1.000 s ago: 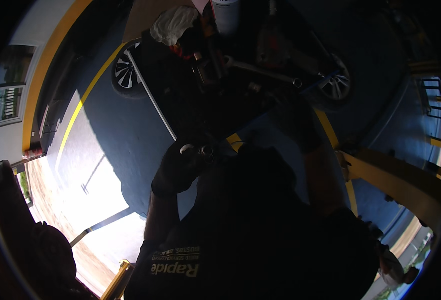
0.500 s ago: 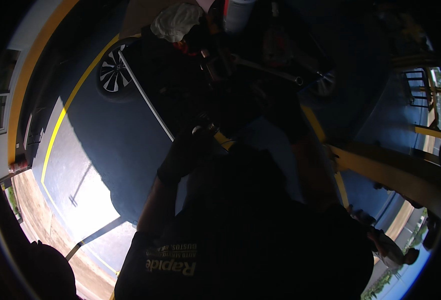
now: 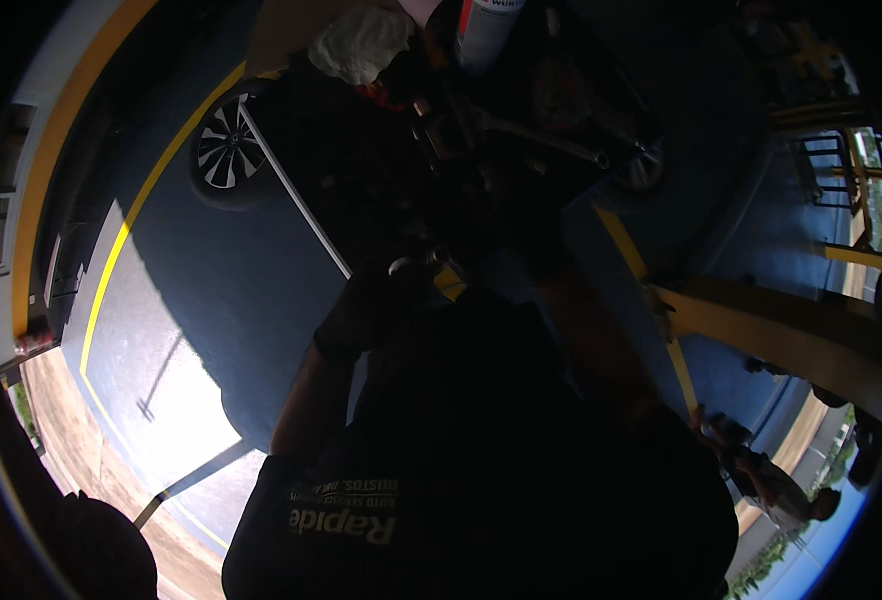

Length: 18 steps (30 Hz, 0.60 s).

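Note:
My left hand (image 3: pixel 373 295), in a dark glove, is at the near edge of a dark tool tray (image 3: pixel 301 205). Its fingers seem curled around a small shiny metal piece (image 3: pixel 398 266), whose kind the shadow hides. My right hand (image 3: pixel 521 225) reaches over the right part of the tray, so dark that its fingers cannot be made out. Beyond it lies a long metal wrench-like tool (image 3: pixel 561 146), with a smaller bright metal piece (image 3: pixel 539 168) beside it. Other dark tools crowd the tray's middle.
A crumpled whitish cloth (image 3: pixel 361 45) and a white-and-red can (image 3: pixel 484 38) are at the tray's far side. Spoked wheels (image 3: pixel 229 142) show on the left and right. A yellow beam (image 3: pixel 771 325) crosses at right; a person (image 3: pixel 776 490) is farther off. Yellow lines mark the blue floor (image 3: pixel 261 300).
My right hand and forearm have moved left and inward over the tray. My left hand stays nearly in place. The view has shifted slightly.

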Tool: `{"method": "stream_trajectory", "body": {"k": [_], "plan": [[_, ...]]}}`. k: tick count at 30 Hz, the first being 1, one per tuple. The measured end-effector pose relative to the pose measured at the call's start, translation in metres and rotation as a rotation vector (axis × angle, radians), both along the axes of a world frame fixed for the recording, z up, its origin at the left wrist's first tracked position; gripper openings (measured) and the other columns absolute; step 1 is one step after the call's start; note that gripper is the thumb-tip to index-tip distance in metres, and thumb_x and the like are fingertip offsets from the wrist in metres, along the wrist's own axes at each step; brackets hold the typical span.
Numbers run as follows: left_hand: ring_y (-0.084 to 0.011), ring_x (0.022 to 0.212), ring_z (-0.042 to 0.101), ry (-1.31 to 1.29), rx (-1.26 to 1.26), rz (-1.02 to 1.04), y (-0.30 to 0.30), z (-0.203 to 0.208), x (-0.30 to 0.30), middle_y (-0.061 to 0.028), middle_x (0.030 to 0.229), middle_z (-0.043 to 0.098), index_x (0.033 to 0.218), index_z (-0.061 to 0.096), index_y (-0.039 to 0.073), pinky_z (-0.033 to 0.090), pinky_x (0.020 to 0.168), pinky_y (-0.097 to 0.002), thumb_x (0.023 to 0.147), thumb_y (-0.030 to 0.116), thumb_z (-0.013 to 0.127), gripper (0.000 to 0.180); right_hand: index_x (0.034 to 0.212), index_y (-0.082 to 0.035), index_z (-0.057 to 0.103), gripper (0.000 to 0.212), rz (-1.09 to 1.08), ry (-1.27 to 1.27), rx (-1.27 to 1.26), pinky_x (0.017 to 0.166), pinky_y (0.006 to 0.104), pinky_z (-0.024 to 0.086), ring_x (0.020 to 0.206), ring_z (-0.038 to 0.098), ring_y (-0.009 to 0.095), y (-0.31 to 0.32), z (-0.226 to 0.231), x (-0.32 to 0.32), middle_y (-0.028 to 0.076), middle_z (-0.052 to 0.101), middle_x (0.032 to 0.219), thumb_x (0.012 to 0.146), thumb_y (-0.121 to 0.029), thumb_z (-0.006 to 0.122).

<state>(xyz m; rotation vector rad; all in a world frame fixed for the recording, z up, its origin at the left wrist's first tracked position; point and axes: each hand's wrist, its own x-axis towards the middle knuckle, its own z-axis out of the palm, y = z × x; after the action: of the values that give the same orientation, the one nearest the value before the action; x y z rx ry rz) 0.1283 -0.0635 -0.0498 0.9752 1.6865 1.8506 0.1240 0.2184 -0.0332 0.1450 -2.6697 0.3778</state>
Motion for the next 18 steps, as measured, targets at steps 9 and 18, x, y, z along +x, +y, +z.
{"method": "stream_trajectory", "body": {"k": [9, 18], "plan": [[-0.0271, 0.118, 0.066, -0.319, -0.034, 0.127, 0.014, 0.036, 0.005, -0.0174, 0.13, 0.063, 0.146, 0.049, 0.004, 0.06, 0.091, -0.0397, 0.103, 0.012, 0.063, 0.046, 0.134, -0.003, 0.06, 0.043, 0.096, -0.11, -0.312, 0.09, 0.0423, 0.056, 0.106, 0.068, 0.032, 0.008, 0.019, 0.016, 0.016, 0.068, 0.116, 0.093, -0.014, 0.07], [-0.0125, 0.062, 0.06, -0.114, 0.083, 0.19, 0.027, 0.039, 0.0, -0.0164, 0.088, 0.068, 0.133, 0.05, -0.005, 0.045, 0.051, -0.0263, 0.11, 0.023, 0.05, 0.036, 0.138, -0.004, 0.059, 0.042, -0.08, -0.222, -0.465, 0.092, 0.0456, 0.057, 0.112, 0.067, 0.035, 0.053, -0.02, 0.047, 0.019, 0.066, 0.127, 0.097, -0.011, 0.064]]}}
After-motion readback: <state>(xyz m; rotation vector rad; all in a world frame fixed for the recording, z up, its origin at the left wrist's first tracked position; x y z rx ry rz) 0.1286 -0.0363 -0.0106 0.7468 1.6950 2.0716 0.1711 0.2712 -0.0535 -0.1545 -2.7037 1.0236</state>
